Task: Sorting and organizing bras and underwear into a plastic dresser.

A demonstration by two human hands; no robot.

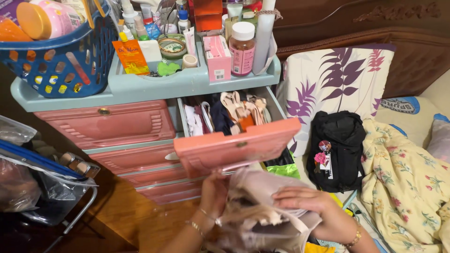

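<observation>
Both hands grip a beige garment, left hand pinching its edge, right hand pressing flat; I could snag it on the crammed open pink drawer.

Both arms are bare to the near edge, the left hand wearing two thin gold bracelets at the wrist, the right hand one beaded gold bracelet.
</observation>
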